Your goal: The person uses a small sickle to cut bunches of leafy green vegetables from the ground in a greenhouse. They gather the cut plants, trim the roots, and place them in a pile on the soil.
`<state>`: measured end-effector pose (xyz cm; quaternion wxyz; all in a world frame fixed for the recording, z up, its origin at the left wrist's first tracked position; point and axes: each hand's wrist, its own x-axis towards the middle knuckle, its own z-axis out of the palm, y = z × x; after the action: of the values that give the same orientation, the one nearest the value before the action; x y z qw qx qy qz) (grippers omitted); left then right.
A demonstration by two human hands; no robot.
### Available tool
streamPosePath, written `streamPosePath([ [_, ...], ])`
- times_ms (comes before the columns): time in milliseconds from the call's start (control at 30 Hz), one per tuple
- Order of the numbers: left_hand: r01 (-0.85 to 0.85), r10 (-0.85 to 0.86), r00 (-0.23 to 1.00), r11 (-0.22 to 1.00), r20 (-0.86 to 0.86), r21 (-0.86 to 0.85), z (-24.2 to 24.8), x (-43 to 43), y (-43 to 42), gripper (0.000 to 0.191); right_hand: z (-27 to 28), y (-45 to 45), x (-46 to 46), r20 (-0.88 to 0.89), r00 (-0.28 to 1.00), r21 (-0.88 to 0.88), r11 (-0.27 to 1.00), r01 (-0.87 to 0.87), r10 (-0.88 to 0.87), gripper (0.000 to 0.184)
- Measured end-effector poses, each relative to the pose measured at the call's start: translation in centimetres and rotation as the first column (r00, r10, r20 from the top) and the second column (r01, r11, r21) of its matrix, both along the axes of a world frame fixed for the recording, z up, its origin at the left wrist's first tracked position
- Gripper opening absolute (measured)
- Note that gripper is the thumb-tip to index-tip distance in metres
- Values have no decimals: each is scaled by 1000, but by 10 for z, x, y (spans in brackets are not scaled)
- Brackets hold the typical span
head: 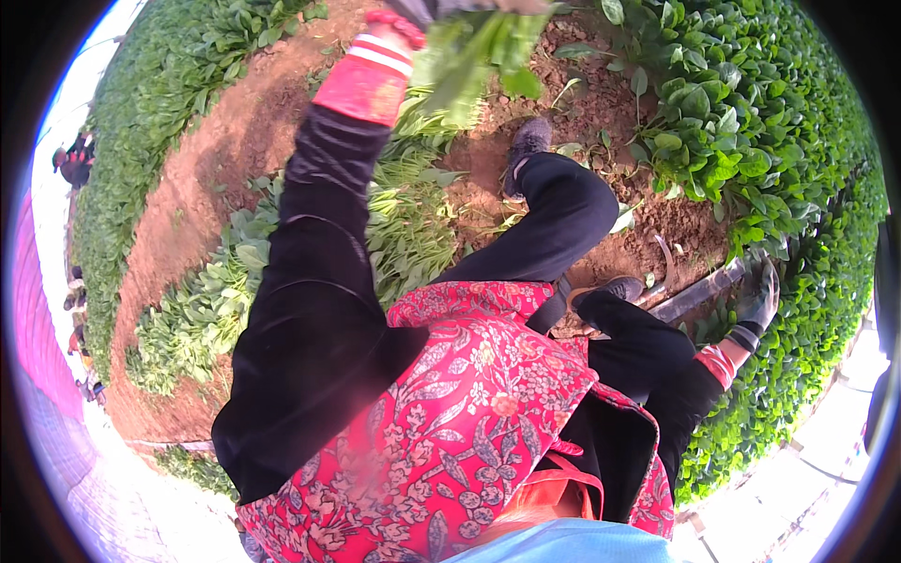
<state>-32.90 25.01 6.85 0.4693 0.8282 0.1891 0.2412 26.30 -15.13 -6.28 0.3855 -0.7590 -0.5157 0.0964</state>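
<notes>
My left hand (450,8), in a dark glove and partly cut off by the top edge, grips a blurred bunch of leafy greens (486,56), likely spinach. Its leaves hang down over the soil. A red bead bracelet circles that wrist. Under the outstretched arm lies a row of cut greens (412,218), stems exposed. Far to the right, my right hand (760,290) wears a grey glove; its fingers are extended against the standing leafy plants (746,141), and nothing shows in its grasp. A sickle (662,274) with a curved blade lies on the soil near my shoe.
A flat grey strip (697,290) runs along the soil toward my right hand. My bent legs (556,218) and dark shoes (529,144) are among loose leaves. Another planted bed (155,119) lies beyond a bare soil path (190,162). People (76,162) are at the far left.
</notes>
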Motion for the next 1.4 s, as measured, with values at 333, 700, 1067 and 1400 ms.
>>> streamPosePath([
  [333, 59, 331, 209, 935, -920, 350, -101, -82, 6, 100, 10, -41, -1, -638, 654, -275, 914, 299, -406, 30],
  [700, 15, 541, 200, 832, -817, 554, -196, -104, -30, 122, -3, -53, 0, -681, 539, -429, 867, 254, -496, 33],
  [1067, -40, 572, -53, 817, -818, 575, -226, -123, -72, 128, 1, -51, 8, -595, 597, -490, 832, 261, -538, 28],
  [1400, -85, 486, -5, 871, -874, 484, -251, -123, -51, 129, 7, -46, 29, -607, 674, -422, 889, 177, -422, 28],
])
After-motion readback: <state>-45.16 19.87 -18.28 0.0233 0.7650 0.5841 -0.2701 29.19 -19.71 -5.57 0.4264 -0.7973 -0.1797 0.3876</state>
